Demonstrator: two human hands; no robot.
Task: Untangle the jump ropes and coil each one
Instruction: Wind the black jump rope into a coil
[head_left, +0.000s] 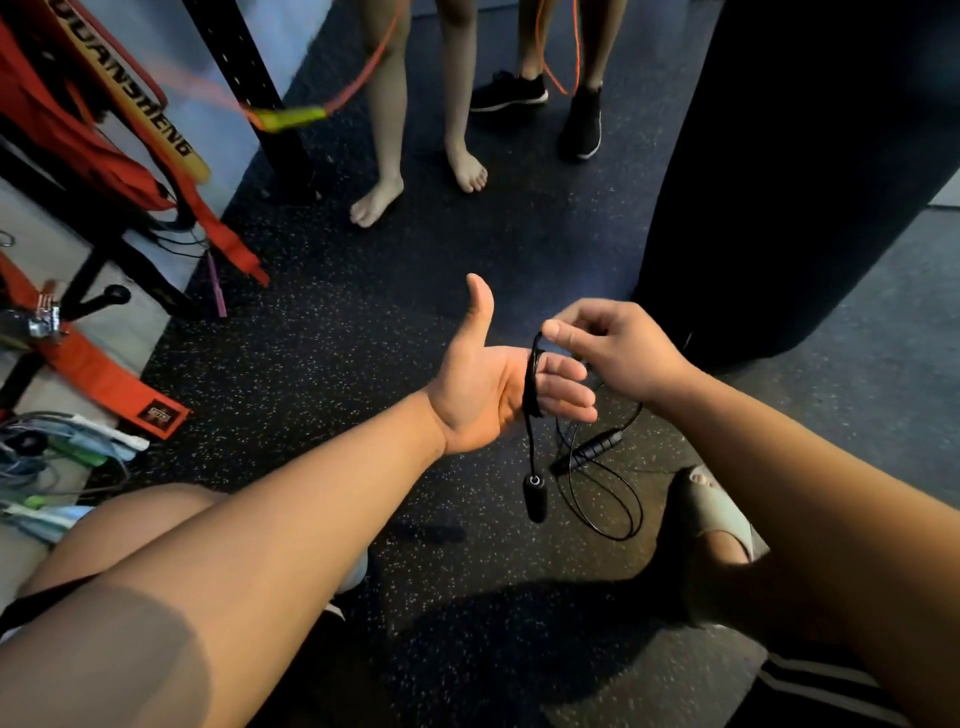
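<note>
Two bare hands are held out over the dark speckled rubber floor (363, 364). The left hand (483, 389) is spread open, palm turned inward and thumb raised, with a thin black cord jump rope (531, 387) wound in several turns around the base of its fingers. The right hand (613, 353), just beside the left fingertips, is loosely curled, and the top of the wound cord is pinched between its thumb and forefinger. One black cylindrical handle (535, 496) is hung on a short length of cord straight below the left fingers. A second black ribbed handle (597, 447) is seen below the right hand, with loose loops of cord trailing beneath it. A tall black punching bag (789, 171) is stood beyond the right hand. Orange straps (98, 374) are seen well to the left of the left forearm.
</note>
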